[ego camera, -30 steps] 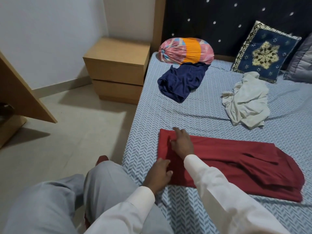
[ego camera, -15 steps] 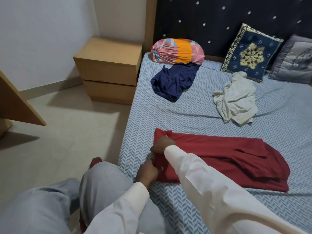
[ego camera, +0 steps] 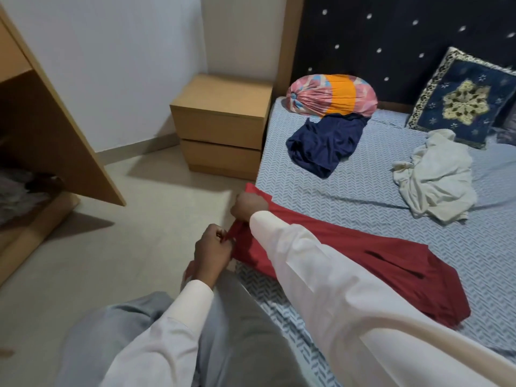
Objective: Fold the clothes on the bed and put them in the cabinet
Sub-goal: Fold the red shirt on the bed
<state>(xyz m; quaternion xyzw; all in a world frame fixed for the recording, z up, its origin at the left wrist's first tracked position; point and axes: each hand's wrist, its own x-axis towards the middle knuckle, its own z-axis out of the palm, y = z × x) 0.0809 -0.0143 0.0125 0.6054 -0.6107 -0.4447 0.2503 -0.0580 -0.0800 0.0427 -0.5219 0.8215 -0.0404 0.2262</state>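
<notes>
A long red garment point(ego camera: 371, 261) lies folded lengthwise across the near part of the bed point(ego camera: 321, 188). My left hand point(ego camera: 213, 251) pinches its near left corner, and my right hand point(ego camera: 248, 205) grips the far left corner. That end is lifted off the mattress, past the bed's left edge. A crumpled navy garment point(ego camera: 325, 143) lies near the headboard and a crumpled white garment point(ego camera: 435, 180) lies to its right. The open wooden cabinet point(ego camera: 55, 141) stands at the left, with dark clothes low inside it.
A wooden two-drawer nightstand point(ego camera: 220, 127) stands beside the bed's head. A pink-and-orange bolster point(ego camera: 332, 94) and a blue embroidered cushion point(ego camera: 463, 99) lean against the dark headboard. My grey-trousered knees fill the bottom of the view. Pale floor lies between bed and cabinet.
Both hands went from resting on the red garment's left end to gripping its corners and lifting that end leftward off the bed. The view swung left, showing the cabinet.
</notes>
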